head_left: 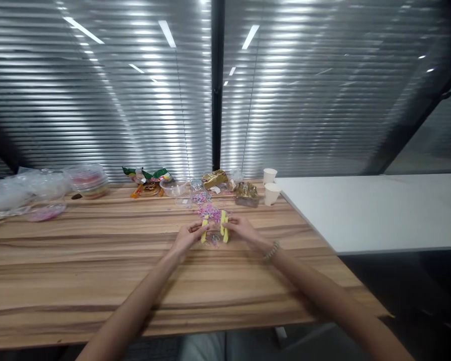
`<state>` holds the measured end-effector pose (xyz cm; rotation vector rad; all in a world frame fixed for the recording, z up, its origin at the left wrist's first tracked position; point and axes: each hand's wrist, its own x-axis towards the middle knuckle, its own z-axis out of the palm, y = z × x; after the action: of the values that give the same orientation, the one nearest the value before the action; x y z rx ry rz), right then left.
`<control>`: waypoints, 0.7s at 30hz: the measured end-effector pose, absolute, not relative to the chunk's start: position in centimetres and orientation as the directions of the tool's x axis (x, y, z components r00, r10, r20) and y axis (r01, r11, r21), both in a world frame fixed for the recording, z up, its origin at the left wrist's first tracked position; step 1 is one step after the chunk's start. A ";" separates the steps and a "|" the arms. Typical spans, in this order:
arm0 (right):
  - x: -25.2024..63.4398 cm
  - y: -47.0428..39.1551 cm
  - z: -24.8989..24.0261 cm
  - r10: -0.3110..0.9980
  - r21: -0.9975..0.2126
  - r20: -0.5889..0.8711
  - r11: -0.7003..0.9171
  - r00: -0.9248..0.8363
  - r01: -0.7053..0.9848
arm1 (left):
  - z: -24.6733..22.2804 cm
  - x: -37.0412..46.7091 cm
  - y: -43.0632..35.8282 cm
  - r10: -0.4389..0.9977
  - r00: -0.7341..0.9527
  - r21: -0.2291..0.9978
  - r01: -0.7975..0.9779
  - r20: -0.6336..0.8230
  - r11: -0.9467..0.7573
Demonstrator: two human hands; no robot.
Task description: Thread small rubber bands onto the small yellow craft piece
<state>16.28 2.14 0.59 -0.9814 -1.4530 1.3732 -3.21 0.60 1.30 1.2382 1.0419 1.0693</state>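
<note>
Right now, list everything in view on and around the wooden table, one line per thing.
wooden table: one, brown striped grain, fills the foreground
white table: one, white, butted against the right side
paper cups: two, white, far right corner of the wooden table
gold wrappers: a few, gold, far edge near the middle
clear bowl: one, transparent, far edge, left of the wrappers
snack packets: a few, green and orange, far edge
stacked tubs: one stack, clear, far left
plastic bags: several, clear, far left edge
small loose pieces: a scatter, pink and purple, beyond the hands
yellow pieces: two, yellow, one in each hand
bracelet: one, beaded, right wrist
left hand: holding a yellow piece
right hand: holding the other
</note>
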 end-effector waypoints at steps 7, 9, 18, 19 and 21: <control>16.1 2.2 -2.2 0.963 -0.993 0.021 -0.013 -0.269 -0.121 | 1.7 -17.3 -0.2 0.997 -0.071 0.813 0.582 0.015 0.029; 16.0 2.1 -2.3 0.961 -0.993 0.014 -0.020 -0.277 -0.119 | 1.9 -23.0 0.1 0.978 -0.202 0.654 0.748 0.060 0.114; 15.8 1.9 -1.8 0.950 -0.992 0.041 0.003 -0.310 -0.122 | 2.8 -34.7 1.8 0.803 -0.303 0.125 0.952 0.513 0.280; 15.8 1.9 -1.8 0.950 -0.993 0.045 0.009 -0.310 -0.117 | 2.3 -33.2 1.9 0.825 -0.224 0.131 0.974 0.518 0.183; 15.9 2.0 -2.1 0.947 -0.994 0.055 0.021 -0.317 -0.110 | 1.2 -29.0 2.1 0.839 -0.101 0.185 0.983 0.535 0.000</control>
<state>15.88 1.96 -2.13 -0.9295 -1.3784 1.4606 -29.03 2.12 1.21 2.2639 2.3921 0.9067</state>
